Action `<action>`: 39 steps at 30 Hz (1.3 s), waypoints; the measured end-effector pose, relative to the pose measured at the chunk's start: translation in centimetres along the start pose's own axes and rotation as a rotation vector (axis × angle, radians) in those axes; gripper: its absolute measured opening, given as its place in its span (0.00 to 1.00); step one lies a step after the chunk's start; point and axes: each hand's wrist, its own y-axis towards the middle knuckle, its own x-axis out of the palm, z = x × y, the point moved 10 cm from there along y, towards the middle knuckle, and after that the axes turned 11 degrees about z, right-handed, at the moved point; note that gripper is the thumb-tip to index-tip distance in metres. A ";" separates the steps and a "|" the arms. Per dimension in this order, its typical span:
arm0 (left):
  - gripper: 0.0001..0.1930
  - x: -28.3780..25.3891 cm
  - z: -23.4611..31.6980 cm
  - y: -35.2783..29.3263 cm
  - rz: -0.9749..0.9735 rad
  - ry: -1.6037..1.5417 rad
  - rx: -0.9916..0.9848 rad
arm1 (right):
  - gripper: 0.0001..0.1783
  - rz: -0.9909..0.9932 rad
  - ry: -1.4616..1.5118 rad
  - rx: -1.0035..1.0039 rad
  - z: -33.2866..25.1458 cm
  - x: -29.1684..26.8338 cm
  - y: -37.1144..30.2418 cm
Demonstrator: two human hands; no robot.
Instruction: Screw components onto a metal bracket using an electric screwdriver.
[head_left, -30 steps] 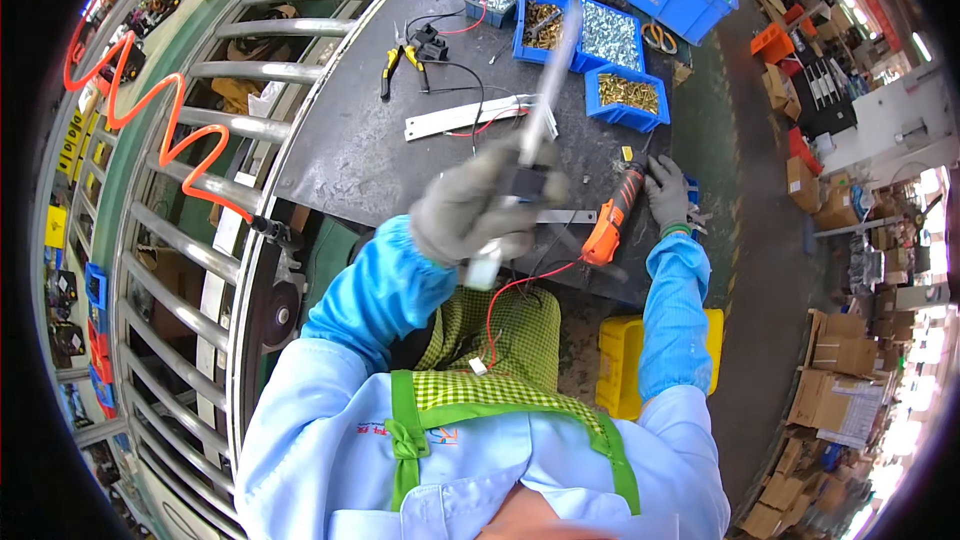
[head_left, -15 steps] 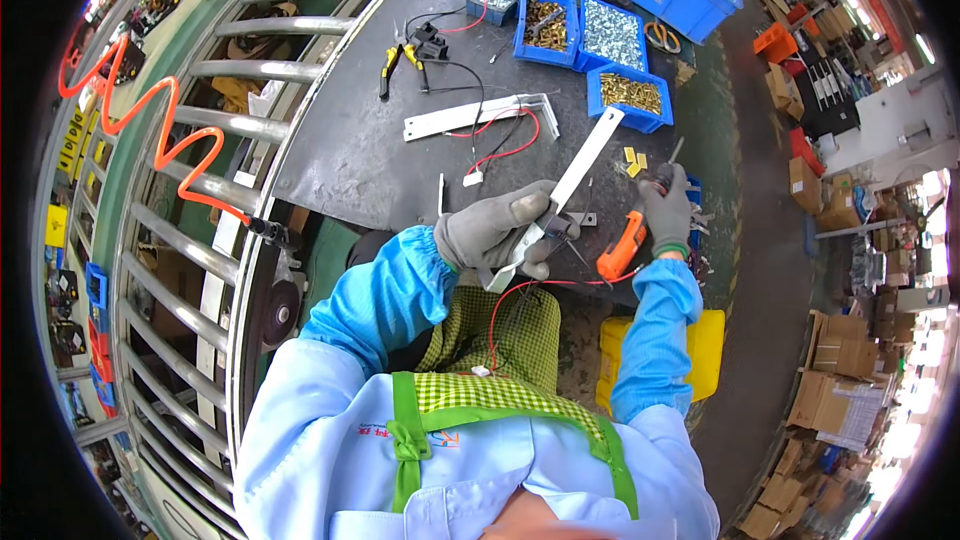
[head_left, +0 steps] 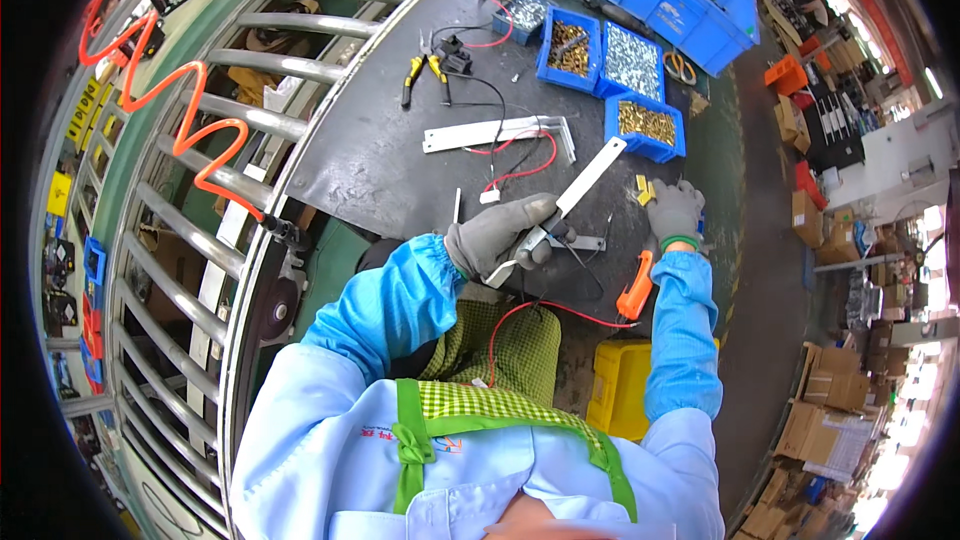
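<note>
My left hand (head_left: 505, 238), in a grey glove, is closed round a white metal strip (head_left: 593, 178) with a bent lower end. Dark wire and a small dark part show by its fingers. A red wire (head_left: 560, 309) trails below that hand to a small white connector by the apron. My right hand (head_left: 678, 212), also gloved, is low over the table's right side, fingers stretched out beside small yellow flat pieces (head_left: 643, 186); nothing shows in it. Closer to me lies an orange-handled tool (head_left: 635, 288). A flat metal piece (head_left: 592, 243) lies behind my left hand's fingers.
Blue bins of brass (head_left: 647, 123) and silver (head_left: 632, 62) small parts stand at the back right, before a large blue crate (head_left: 683, 2). Another white bracket (head_left: 490, 134) with wires and yellow-handled pliers (head_left: 428, 78) lie farther left. A roller conveyor (head_left: 265, 115) runs along the left.
My right hand has let go of a thin-shafted tool like a screwdriver and moved to the yellow pieces. My left hand still holds the strip. The whole view has shifted slightly.
</note>
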 end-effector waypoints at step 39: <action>0.22 -0.5 2.3 -0.3 0.070 0.405 0.252 | 0.10 0.330 1.248 -0.129 -11.6 -16.9 -4.7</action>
